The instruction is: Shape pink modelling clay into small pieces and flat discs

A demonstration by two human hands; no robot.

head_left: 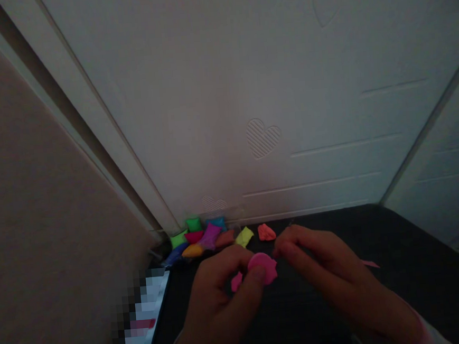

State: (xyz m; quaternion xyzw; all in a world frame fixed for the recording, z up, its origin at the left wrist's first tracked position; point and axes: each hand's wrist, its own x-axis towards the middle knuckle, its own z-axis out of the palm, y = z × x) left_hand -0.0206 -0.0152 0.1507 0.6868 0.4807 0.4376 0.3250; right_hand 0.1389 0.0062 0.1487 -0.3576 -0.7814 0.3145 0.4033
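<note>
Between the thumb and fingers of my left hand is a flattened round piece of pink modelling clay, its right edge uneven. A smaller pink lump shows just left of it, close to my left palm. My right hand hovers beside the disc's right edge, thumb and index finger pinched together. Whether a bit of clay sits in that pinch is too dark and small to make out. Past the hands, an orange clay lump and a yellow piece lie on the dark table.
Several coloured clay packets are heaped at the back left, against the white panel. A phone-like slab with a blurred screen lies at the left edge of the black table. A pink strip rests behind my right wrist.
</note>
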